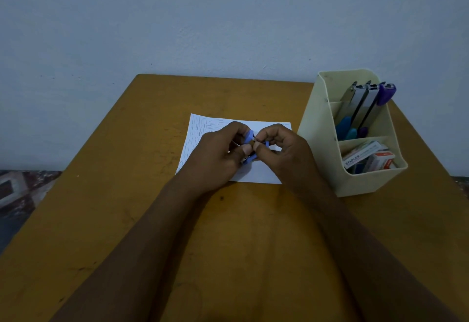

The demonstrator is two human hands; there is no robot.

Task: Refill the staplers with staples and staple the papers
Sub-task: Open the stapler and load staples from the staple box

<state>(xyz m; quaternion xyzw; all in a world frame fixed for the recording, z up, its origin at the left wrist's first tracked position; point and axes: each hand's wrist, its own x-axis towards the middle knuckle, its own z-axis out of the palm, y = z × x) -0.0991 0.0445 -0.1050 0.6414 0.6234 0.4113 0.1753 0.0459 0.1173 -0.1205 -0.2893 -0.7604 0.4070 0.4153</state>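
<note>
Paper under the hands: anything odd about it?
Yes. The paper lies askew on the table, and its far left part is peppered with short dark dashes, possibly staples; too small to tell.

Scuffed ochre table (pixel 127 220). Cream desk organizer (pixel 318 131) at two o'clock. Pale wall (pixel 203 17) behind. Patterned floor (pixel 15 189) at nine o'clock.

A person's two arms, seen from their own viewpoint in dim light. The left hand (pixel 215 159) and right hand (pixel 284 154) are bare. The left forearm (pixel 152 233) and right forearm (pixel 355 245) are uncovered along all their visible length. The left thumbnail (pixel 245 148) and right thumbnail (pixel 257 146) are short and pale. Shadow hides finer detail on fingers and wrists.
</note>
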